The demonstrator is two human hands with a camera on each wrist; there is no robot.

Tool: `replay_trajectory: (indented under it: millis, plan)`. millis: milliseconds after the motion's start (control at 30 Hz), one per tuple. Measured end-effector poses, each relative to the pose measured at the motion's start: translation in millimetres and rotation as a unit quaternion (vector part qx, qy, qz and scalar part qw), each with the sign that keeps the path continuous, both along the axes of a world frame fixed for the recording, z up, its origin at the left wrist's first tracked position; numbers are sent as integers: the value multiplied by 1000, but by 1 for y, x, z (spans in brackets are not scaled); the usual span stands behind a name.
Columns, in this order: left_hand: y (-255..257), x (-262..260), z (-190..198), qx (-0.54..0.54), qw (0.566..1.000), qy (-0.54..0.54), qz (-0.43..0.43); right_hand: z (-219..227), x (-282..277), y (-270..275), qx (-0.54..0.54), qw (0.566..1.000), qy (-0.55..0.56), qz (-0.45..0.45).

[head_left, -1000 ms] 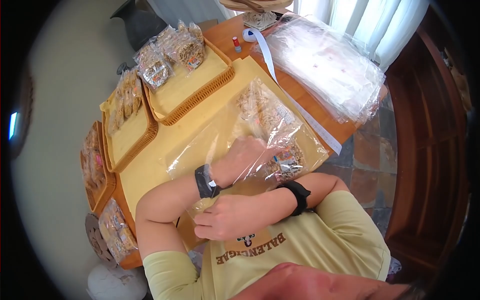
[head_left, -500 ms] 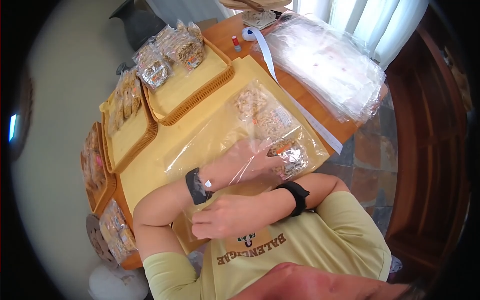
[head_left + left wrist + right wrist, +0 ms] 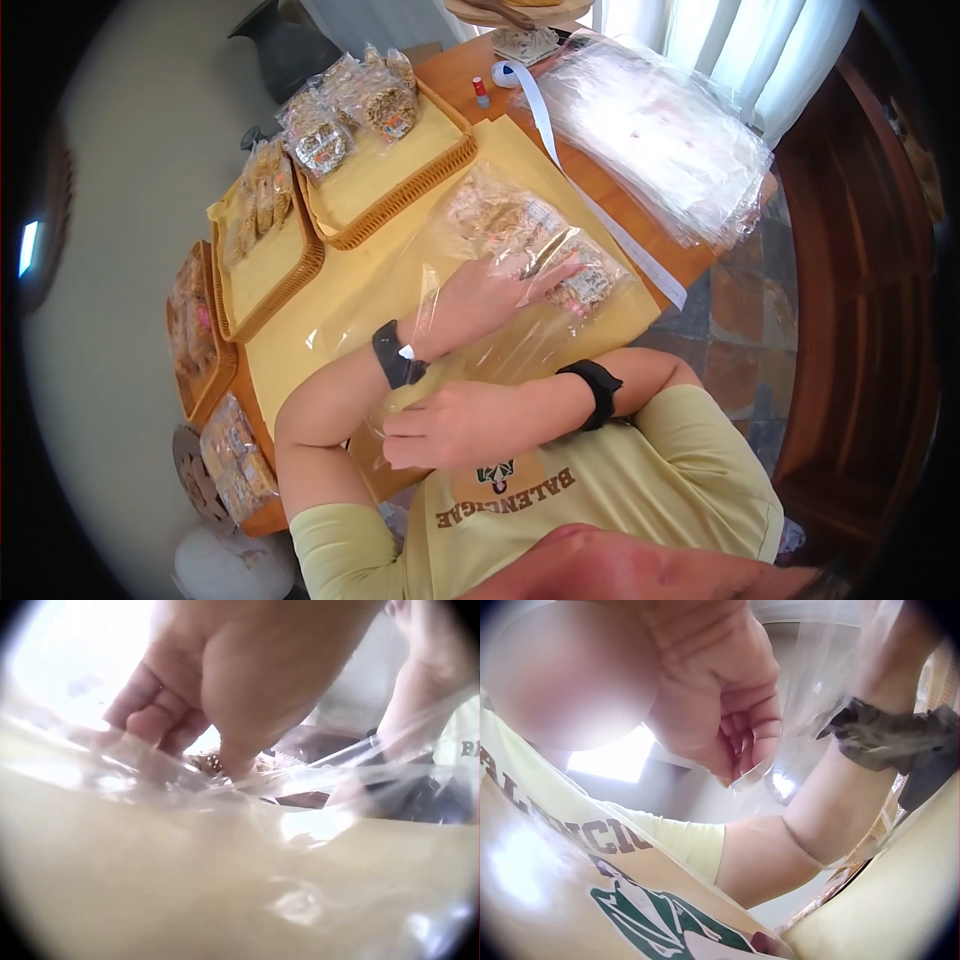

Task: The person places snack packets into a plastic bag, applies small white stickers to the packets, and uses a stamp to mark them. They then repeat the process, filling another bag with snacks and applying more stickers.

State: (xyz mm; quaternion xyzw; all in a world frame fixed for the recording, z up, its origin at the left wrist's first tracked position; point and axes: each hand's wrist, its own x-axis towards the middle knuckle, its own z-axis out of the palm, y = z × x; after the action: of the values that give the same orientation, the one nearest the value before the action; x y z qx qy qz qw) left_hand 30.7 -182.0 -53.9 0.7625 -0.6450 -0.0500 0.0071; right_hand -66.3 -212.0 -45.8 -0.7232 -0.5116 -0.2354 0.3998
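A large clear plastic bag (image 3: 520,345) lies across the yellow sheet, with several packs of puffed-grain snack (image 3: 500,215) inside its far end. My left hand (image 3: 472,305) reaches into the bag, plastic overlapping the hand and wrist. Its fingers stretch over the nearest snack pack (image 3: 590,285). The left wrist view has the same hand (image 3: 217,697) with film around the fingertips, which are partly hidden by glare. Close to my chest, my right hand (image 3: 440,430) grips the bag's mouth edge. Between its thumb and fingers the right wrist view shows the thin film (image 3: 754,776) pinched.
Wicker trays (image 3: 400,195) with wrapped snacks line the left of the wooden table. At the far right lies a stack of clear bags (image 3: 650,130). A white label strip (image 3: 625,240) runs from its roll, near a small red-capped tube (image 3: 480,92).
The nearest snack pack has shifted away from my body and lies closer to the others inside the bag. My left hand has moved up slightly; the right hand has hardly moved.
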Motion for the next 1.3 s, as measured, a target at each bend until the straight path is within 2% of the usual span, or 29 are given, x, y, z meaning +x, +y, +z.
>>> replay_trajectory:
  millis: [33,100,133,200,233,300,333,400,433,500,533,600,633,667,700,733,767,800,867,933,1000,1067,1100,1133,1167,1200,1267,1300]
  plan:
    - [4,4,1,0,1000,-2,1,-1,2,-1,23,1000,12,-1]
    - [19,17,1,-18,986,167,-6,-2,5,-4,17,1000,0,-3]
    - [28,24,-3,-17,986,166,-5,-2,6,-5,11,1000,-9,-8]
    - [49,36,-18,-196,976,96,8,-2,6,-7,-9,1000,-1,-13]
    - [56,42,-22,-195,976,96,9,-2,6,-7,-31,999,7,-19]
    - [69,51,-28,-209,972,67,85,-2,6,-4,-43,999,13,-10]
    - [66,49,-25,-210,971,66,89,-3,6,-3,-56,998,19,-2]
    - [52,46,-15,-187,960,174,115,-1,7,-3,-59,998,18,12]
    - [50,50,-20,-189,959,174,116,-1,7,-3,-61,998,18,21]
    - [45,59,-35,-222,973,39,40,-1,6,-4,-68,997,31,26]
    - [38,59,-28,-224,973,38,39,-1,6,-4,-73,996,44,31]
    - [25,54,-5,-60,982,105,147,-1,7,-5,-63,997,40,25]
    - [30,55,-15,-62,981,102,151,-1,8,-6,-52,998,36,21]
    - [37,56,-30,-166,936,271,153,-2,9,-7,-53,998,33,27]
    - [48,57,-43,-265,852,427,149,-2,10,-9,-61,997,33,19]
    - [59,53,-36,-268,852,423,154,-3,11,-12,-69,997,33,12]
    - [73,48,-22,-182,916,338,115,-5,11,-13,-68,997,30,17]
    - [88,45,-11,-90,962,247,73,-7,11,-13,-64,997,45,4]
    - [121,44,0,3,928,361,88,-9,10,-14,-55,997,59,-9]
    - [157,44,38,102,909,388,112,-7,10,-16,-58,997,52,-1]
    - [171,46,81,115,899,390,162,-4,10,-16,-74,996,48,5]
    - [185,63,104,62,830,444,332,-5,10,-14,-91,995,47,13]
    - [185,80,104,-3,824,437,360,-6,9,-13,-92,994,62,22]
    - [170,97,107,-56,839,397,369,-6,9,-11,-94,992,74,30]
    - [162,125,94,-120,843,340,400,-7,9,-10,-97,992,71,32]
    - [138,136,93,-133,873,218,416,-9,9,-9,-85,993,75,29]
    - [104,176,72,-170,908,64,377,-9,11,-9,-78,994,74,24]
    - [88,199,51,-214,921,-32,325,-9,11,-9,-75,994,80,21]
